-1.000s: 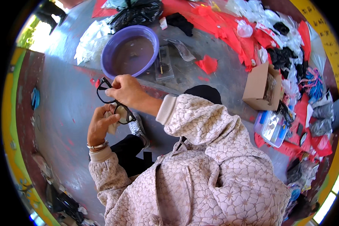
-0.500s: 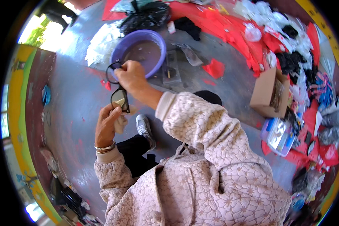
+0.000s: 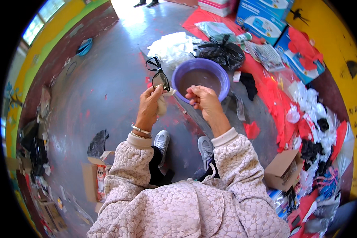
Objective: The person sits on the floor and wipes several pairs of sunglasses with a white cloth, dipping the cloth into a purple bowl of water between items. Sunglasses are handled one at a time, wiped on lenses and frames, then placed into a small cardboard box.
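Observation:
My left hand (image 3: pixel 148 104) pinches a pair of black-framed glasses (image 3: pixel 154 68) by the lower lens, holding them upright on end. A crumpled cream cloth (image 3: pixel 162 104) hangs from the same hand. The lower lens looks grey-tinted; the upper one shows the floor through it. To the right, my right hand (image 3: pixel 204 99) is closed with curled fingers, apart from the glasses, in front of the near rim of a purple basin (image 3: pixel 178 86). Whether anything sits inside those fingers is hidden. Murky brownish water (image 3: pixel 198 80) stands in the basin.
White plastic bags (image 3: pixel 172 47) and a black bag (image 3: pixel 222 54) lie beyond the basin. Red sheeting (image 3: pixel 273 107) with heaped bags runs down the right, by a cardboard box (image 3: pixel 283 169). Another opened box (image 3: pixel 92 180) stands at lower left. Someone's feet (image 3: pixel 146 4) show far ahead.
My right hand has let go of the glasses and moved right, near the basin. My left hand still holds glasses and cloth. The view has swung, bringing blue boxes into sight.

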The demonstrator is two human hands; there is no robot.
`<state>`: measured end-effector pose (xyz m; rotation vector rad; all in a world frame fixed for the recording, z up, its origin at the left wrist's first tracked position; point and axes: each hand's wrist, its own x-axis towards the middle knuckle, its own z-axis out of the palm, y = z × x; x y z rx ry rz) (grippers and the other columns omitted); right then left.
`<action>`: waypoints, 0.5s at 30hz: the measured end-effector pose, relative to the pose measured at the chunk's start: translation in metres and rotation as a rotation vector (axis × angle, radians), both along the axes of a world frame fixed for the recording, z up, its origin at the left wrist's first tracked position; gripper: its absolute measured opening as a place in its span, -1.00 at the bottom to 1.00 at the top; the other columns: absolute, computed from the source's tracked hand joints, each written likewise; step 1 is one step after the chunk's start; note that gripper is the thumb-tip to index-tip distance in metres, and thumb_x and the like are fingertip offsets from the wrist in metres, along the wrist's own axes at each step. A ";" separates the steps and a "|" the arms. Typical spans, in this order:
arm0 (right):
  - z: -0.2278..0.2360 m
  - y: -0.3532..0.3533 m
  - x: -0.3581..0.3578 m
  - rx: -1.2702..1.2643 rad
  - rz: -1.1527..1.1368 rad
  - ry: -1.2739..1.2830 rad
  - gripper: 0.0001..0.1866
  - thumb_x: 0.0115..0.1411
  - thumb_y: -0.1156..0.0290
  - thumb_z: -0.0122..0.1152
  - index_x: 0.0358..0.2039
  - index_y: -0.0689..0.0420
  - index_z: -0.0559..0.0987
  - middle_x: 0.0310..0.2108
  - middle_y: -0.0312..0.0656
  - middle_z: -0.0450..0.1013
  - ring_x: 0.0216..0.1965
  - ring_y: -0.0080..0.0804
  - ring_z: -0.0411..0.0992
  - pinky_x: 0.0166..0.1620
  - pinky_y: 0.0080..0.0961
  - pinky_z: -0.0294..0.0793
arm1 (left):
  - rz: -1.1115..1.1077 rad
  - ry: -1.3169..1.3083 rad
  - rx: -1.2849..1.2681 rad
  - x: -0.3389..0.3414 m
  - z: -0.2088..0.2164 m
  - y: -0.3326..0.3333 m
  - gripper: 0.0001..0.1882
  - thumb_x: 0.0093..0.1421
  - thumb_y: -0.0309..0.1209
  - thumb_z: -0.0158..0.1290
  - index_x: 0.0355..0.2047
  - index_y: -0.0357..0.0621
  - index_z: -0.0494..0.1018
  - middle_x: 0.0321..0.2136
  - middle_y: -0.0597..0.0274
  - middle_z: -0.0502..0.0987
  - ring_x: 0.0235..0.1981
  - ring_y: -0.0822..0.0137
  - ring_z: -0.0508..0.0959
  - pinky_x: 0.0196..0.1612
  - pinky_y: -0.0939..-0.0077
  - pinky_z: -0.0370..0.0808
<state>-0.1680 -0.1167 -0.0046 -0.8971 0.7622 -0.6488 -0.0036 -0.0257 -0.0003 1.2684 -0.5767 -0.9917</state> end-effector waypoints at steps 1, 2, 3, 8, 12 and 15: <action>0.000 0.000 0.001 -0.007 0.010 0.008 -0.84 0.12 0.33 0.06 -0.43 0.14 0.48 -0.57 -0.31 0.42 -0.67 -0.68 0.29 -0.65 -0.77 0.21 | 0.049 -0.008 -0.022 0.004 -0.003 0.000 -0.74 0.16 -0.24 -0.03 -0.40 -0.21 0.43 -0.60 0.37 0.39 -0.63 0.55 0.36 -0.63 0.64 0.29; 0.001 -0.001 0.000 -0.019 0.014 0.015 -0.85 0.13 0.34 0.05 -0.44 0.14 0.48 -0.57 -0.30 0.42 -0.67 -0.67 0.29 -0.65 -0.77 0.22 | 0.088 0.020 -0.022 0.005 -0.007 -0.002 -0.75 0.16 -0.24 -0.03 -0.41 -0.20 0.43 -0.60 0.37 0.39 -0.64 0.55 0.36 -0.62 0.64 0.29; 0.001 0.000 0.001 -0.032 0.017 0.033 -0.82 0.13 0.31 0.03 -0.41 0.15 0.48 -0.54 -0.30 0.42 -0.66 -0.68 0.29 -0.64 -0.76 0.25 | 0.122 0.040 -0.026 0.008 -0.007 -0.003 -0.76 0.16 -0.25 -0.03 -0.41 -0.20 0.44 -0.60 0.37 0.39 -0.64 0.55 0.35 -0.62 0.64 0.29; 0.002 0.012 0.022 -0.230 0.198 0.081 -0.43 0.02 0.15 0.20 -0.03 0.19 0.33 -0.25 -0.24 0.38 -0.30 -0.58 0.36 -0.39 -0.71 0.35 | 0.100 0.461 -0.153 0.004 -0.028 -0.012 -0.80 0.18 -0.28 -0.05 -0.35 -0.16 0.39 -0.53 0.31 0.42 -0.58 0.44 0.40 -0.54 0.54 0.38; -0.013 0.036 0.045 -0.465 0.354 0.059 -0.24 -0.08 0.12 0.31 0.05 0.23 0.22 -0.06 -0.07 0.28 -0.07 -0.41 0.28 -0.12 -0.53 0.34 | 0.136 0.485 -0.089 -0.022 -0.030 -0.003 -0.81 0.21 -0.29 -0.10 -0.29 -0.14 0.33 -0.49 0.25 0.42 -0.55 0.40 0.42 -0.50 0.52 0.40; -0.022 0.040 0.044 -0.369 0.299 0.097 -0.31 -0.03 0.19 0.30 0.05 0.24 0.25 -0.08 -0.13 0.31 -0.12 -0.40 0.34 -0.12 -0.56 0.38 | 0.143 0.603 -0.085 -0.031 -0.031 0.000 -0.80 0.16 -0.27 -0.06 -0.31 -0.13 0.33 -0.50 0.28 0.39 -0.48 0.40 0.42 -0.45 0.44 0.40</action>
